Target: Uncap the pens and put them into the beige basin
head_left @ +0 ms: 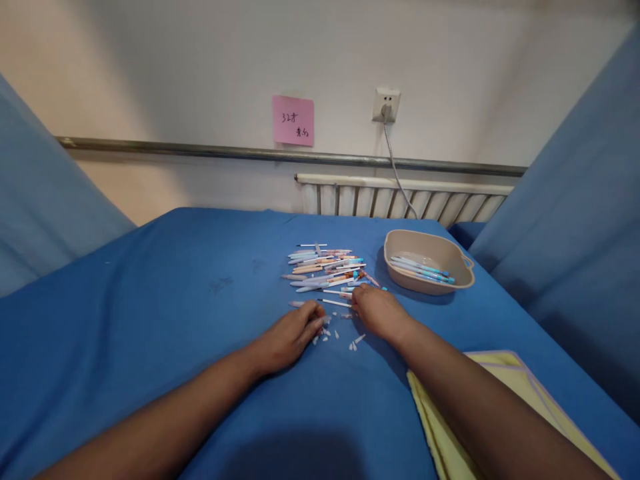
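Several pen parts in pastel colours, barrels and thin white refills, lie in a loose pile [325,267] on the blue cloth [225,253]. My left hand [293,333] rests at the near left of this pile, fingers curled together beside small white pointed pieces [326,332]. Whatever is between its fingertips is too small to make out. On the right edge of the pile, my right hand [377,308] has its fingers bent down and closed. A white refill [335,303] reaches to its fingertips, but I cannot tell whether they grip it. More white tips [356,343] lie between the hands.
A beige basin [425,283] with several pens [423,268] in it stands at the back right. Under my right forearm lies a folded yellow cloth [493,380]. Blue curtains [565,180] hang at both sides. Behind are a radiator [370,193] and a metal rail [225,152].
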{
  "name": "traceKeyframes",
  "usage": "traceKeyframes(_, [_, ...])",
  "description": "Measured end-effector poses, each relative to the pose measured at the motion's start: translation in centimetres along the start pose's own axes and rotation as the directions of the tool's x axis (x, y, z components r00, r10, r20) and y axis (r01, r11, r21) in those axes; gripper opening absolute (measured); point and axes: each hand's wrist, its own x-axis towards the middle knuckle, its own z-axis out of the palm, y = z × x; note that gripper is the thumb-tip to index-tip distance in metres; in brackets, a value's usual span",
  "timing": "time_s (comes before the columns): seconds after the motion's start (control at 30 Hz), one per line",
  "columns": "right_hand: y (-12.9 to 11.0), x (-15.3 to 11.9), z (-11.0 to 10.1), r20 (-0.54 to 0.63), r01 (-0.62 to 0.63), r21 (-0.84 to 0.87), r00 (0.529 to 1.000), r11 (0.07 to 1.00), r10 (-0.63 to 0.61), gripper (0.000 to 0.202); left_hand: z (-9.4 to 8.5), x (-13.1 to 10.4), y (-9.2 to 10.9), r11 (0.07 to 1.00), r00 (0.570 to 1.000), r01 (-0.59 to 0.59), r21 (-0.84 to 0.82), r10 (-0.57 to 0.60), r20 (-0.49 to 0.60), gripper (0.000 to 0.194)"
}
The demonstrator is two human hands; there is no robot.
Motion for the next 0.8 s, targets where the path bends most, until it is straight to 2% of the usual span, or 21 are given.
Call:
traceKeyframes(0.1, [0.1,-0.3,-0.1,-0.001,-0.001,-0.010,1.000,1.000,0.001,0.018,0.7,2.3,-1.4,0.983,0.995,-0.021,-0.185,0.004,-0.095,0.019])
traceKeyframes(0.2, [0.5,-0.5,-0.2,0.001,-0.006,-0.016,1.000,1.000,0.006,0.018,0.5,3.3,-2.5,0.935,0.976,-0.036,-0.353,-0.043,-0.213,0.020])
traceKeyframes(0.33, [0.6,-0.7,-0.4,0.022,0.010,-0.019,1.000,1.000,-0.010,0.018,-1.1,2.3,-3.3,0.870,0.913,-0.053,-0.491,-0.157,-0.376,0.022])
traceKeyframes(0.43, [0.4,-0.6,-0.5,0.031,0.020,-0.057,0.999,0.998,-0.018,0.020,-2.5,1.4,-3.5,0.857,0.880,-0.042,-0.514,-0.212,-0.425,0.024])
traceKeyframes(0.57, [0.2,-0.6,-0.3,0.038,0.030,-0.082,0.999,0.996,-0.027,0.021,-2.9,1.1,-3.6,0.831,0.867,-0.023,-0.556,-0.260,-0.424,0.027])
traceKeyframes(0.7, [0.3,-0.6,-0.2,0.033,0.029,-0.081,0.999,0.996,-0.027,0.020,-2.2,1.2,-3.5,0.797,0.920,0.023,-0.603,-0.254,-0.300,0.028])
traceKeyframes(0.8, [0.3,-0.7,-0.3,0.036,0.049,-0.073,0.998,0.996,-0.047,0.017,-1.9,1.1,-3.6,0.812,0.951,0.044,-0.582,-0.212,-0.223,0.026])
